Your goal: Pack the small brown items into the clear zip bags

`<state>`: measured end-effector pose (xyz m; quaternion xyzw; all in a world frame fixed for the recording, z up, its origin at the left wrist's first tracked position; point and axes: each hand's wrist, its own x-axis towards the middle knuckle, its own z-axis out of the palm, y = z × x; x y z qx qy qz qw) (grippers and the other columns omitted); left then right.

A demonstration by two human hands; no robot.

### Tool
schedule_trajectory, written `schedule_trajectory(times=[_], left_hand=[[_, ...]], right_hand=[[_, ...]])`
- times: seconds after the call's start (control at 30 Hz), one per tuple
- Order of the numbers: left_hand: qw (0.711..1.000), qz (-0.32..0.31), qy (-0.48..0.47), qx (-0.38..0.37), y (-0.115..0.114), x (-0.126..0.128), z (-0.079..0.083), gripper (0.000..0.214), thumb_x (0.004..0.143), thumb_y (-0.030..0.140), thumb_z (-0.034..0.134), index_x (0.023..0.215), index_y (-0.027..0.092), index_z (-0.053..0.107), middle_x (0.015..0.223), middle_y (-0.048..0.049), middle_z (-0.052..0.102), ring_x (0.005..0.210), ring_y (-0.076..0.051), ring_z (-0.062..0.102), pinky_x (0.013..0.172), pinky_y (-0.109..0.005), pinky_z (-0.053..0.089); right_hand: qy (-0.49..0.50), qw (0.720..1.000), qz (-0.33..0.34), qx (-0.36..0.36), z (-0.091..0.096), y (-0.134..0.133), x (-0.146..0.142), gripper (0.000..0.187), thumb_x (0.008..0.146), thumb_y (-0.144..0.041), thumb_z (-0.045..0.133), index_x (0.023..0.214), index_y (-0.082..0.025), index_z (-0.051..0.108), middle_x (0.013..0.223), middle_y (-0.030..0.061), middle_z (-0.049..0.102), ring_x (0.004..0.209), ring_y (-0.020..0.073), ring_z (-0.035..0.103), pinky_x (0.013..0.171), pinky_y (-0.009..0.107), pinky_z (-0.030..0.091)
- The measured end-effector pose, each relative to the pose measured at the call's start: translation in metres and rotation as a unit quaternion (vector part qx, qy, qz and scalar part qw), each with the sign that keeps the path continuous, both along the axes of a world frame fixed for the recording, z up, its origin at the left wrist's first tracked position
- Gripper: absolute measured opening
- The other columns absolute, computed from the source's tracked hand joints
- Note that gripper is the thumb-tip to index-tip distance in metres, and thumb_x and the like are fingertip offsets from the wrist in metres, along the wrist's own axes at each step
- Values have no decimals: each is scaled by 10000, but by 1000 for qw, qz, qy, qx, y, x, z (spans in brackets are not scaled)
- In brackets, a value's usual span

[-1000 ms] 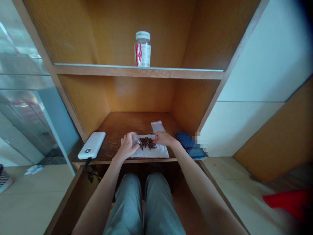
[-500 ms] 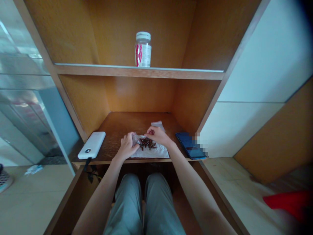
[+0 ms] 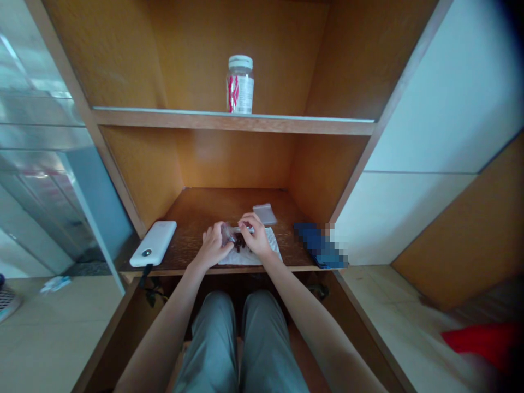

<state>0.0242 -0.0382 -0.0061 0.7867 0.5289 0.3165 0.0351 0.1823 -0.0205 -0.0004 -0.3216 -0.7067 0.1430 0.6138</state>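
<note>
My left hand (image 3: 213, 244) pinches a small clear plastic bag (image 3: 227, 232) and holds it at the left of a white paper sheet (image 3: 273, 244). Dark brown capsule-like pieces (image 3: 239, 243) lie in a pile on the sheet, partly covered by my right hand (image 3: 257, 236). That hand is close to the bag's mouth with its fingers drawn together; whatever is between the fingertips is too small to make out. Behind the sheet lies a second small flat clear bag (image 3: 266, 214).
A white power bank (image 3: 154, 243) with a black cable lies at the shelf's left edge. On the right is a dark phone (image 3: 315, 245), partly blurred out. A clear jar with a white lid (image 3: 240, 87) stands on the upper shelf (image 3: 164, 117).
My right hand has moved left over the pile, toward the mouth of the bag, uncovering the flat bag behind. My left hand keeps its hold. The phone's screen has gone from lit to darker.
</note>
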Motion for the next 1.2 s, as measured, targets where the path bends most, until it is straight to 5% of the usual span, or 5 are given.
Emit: schedule_trajectory(times=[0.5,0.67,0.9,1.2], left_hand=[[995,-4,-83,57,4,25,46,529,686,379,574,1126,190,349,1136,-93,479,1046,-267,432,898,-446,311],[973,-94,-207,-25,7,21,45,551,640,294,627,1093,174,337,1120,-112,487,1048,-224,478,894,-397,360],[873,-220,-344,-265,10,4,51,489,632,258,669,1044,172,420,939,-74,628,823,-166,611,766,-333,448],[876,-196,-335,-287,6,-1,41,273,622,281,673,839,139,588,756,-29,631,655,-133,582,599,-251,444]], right_hand=[[14,1000,5,-26,6,-14,1,84,806,-246,468,874,-204,493,1040,83,484,972,186,480,781,324,424],[27,1000,6,-7,3,-11,0,83,849,-259,402,827,-202,459,963,72,499,949,166,492,798,299,413],[51,996,2,-68,-6,-8,-2,121,878,-313,349,903,-211,408,841,35,504,765,133,518,716,259,429],[36,993,4,-112,-6,-9,0,133,870,-312,364,930,-212,427,846,40,508,784,144,520,682,262,428]])
